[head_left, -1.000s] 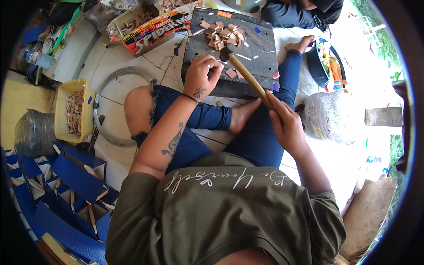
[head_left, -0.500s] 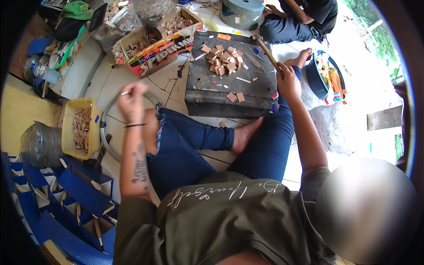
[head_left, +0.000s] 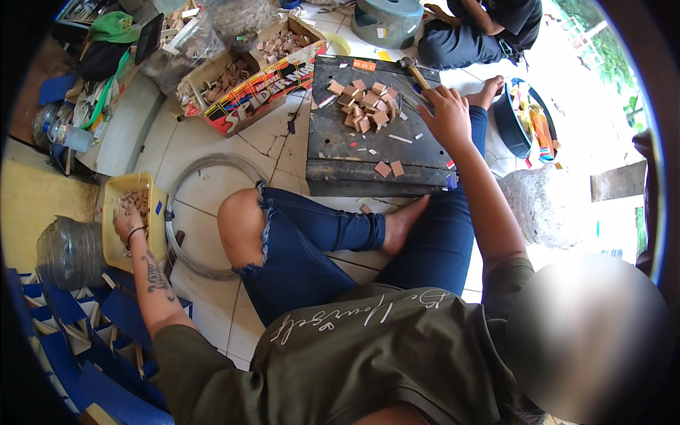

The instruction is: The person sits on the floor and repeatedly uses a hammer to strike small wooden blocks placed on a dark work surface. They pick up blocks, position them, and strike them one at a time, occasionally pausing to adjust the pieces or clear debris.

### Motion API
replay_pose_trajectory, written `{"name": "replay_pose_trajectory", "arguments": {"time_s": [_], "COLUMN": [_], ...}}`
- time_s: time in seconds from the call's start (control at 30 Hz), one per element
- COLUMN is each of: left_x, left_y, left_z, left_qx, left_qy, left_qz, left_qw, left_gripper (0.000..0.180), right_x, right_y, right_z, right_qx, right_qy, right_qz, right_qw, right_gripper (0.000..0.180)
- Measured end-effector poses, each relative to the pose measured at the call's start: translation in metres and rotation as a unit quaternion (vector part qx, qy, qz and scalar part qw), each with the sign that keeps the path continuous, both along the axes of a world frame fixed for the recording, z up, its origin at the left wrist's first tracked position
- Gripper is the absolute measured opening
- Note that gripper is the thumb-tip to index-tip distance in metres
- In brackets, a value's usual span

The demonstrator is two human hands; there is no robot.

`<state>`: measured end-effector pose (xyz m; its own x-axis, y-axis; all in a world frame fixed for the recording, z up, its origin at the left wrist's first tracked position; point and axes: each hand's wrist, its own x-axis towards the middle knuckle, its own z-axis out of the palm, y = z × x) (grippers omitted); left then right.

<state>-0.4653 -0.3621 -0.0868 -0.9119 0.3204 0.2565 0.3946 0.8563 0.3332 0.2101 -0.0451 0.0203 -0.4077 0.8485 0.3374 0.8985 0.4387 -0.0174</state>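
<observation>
My left hand point(head_left: 127, 222) reaches into a yellow tub point(head_left: 113, 185) at the left, its fingers down among small flat wooden pieces point(head_left: 139, 199); how they are bent is hidden. On the right, my right hand point(head_left: 451, 115) lies over the handle of a hammer point(head_left: 419, 75) at the far right corner of a black block point(head_left: 333, 152). The hammer's head rests near the block's far edge. A pile of small square wooden pieces point(head_left: 363, 106) sits on the block. Two loose squares point(head_left: 389, 168) lie nearer to me, among paper scraps.
An open cardboard box point(head_left: 263, 86) of wooden pieces stands behind the wire coil point(head_left: 185, 248). Blue partitioned panels point(head_left: 64, 312) crowd the lower left. A dark basin point(head_left: 506, 120) with colourful scraps is at the right. Another person point(head_left: 471, 35) sits at the back near an upturned bucket point(head_left: 386, 21).
My left hand has swung left and down from above my knee into the yellow tub. My right hand has shifted forward along the hammer's handle toward its head.
</observation>
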Motion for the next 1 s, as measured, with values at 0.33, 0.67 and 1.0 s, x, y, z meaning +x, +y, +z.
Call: {"name": "replay_pose_trajectory", "arguments": {"time_s": [0.33,0.67,1.0], "left_x": [0.319,0.44,0.448], "left_y": [0.197,0.231,0.209], "left_z": [0.089,0.086,0.092], "left_qx": [0.241,0.169,0.232], "left_qy": [0.098,0.098,0.053], "left_qz": [-0.601,-0.635,-0.639], "left_qw": [0.756,0.747,0.731], "left_gripper": [0.029,0.019,0.012], "right_x": [-0.018,0.012,0.005], "right_y": [0.038,0.009,-0.048], "right_z": [-0.009,0.006,0.009], "right_qx": [-0.145,-0.338,-0.4], "right_qy": [0.021,0.518,0.633], "right_qz": [-0.051,0.005,0.059], "right_qw": [0.988,0.786,0.66], "right_gripper": [0.02,0.018,0.012]}}
